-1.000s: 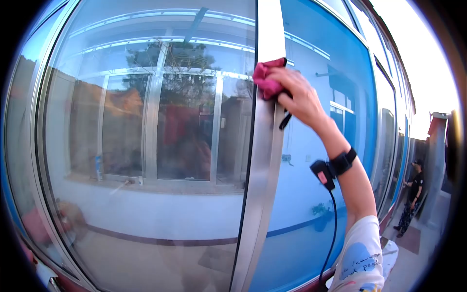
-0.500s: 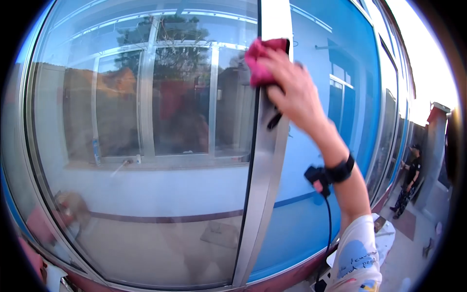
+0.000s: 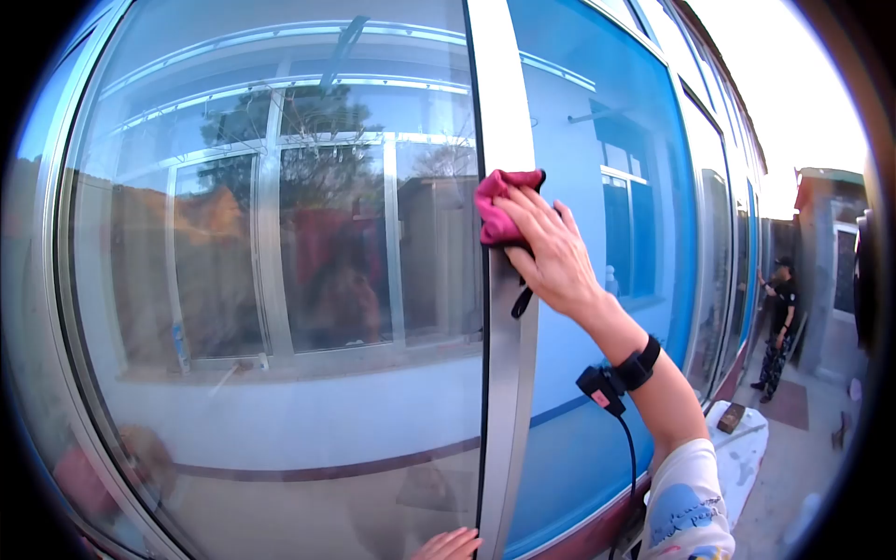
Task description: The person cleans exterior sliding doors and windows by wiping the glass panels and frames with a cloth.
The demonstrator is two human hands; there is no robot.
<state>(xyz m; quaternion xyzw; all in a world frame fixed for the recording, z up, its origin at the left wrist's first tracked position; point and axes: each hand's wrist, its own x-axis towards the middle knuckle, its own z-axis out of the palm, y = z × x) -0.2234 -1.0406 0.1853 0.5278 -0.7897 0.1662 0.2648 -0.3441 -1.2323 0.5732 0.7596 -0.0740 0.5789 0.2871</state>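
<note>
In the head view, here's the right hand point(image 3: 551, 252) at upper center, its arm slanting up and leftward from the lower right, grip closed over a bunched pink cloth point(image 3: 509, 207), pressing it on the metal frame point(image 3: 511, 373). Down at bottom center, the left hand point(image 3: 449, 545) shows only its fingers beside that frame, its grip impossible to tell.
</note>
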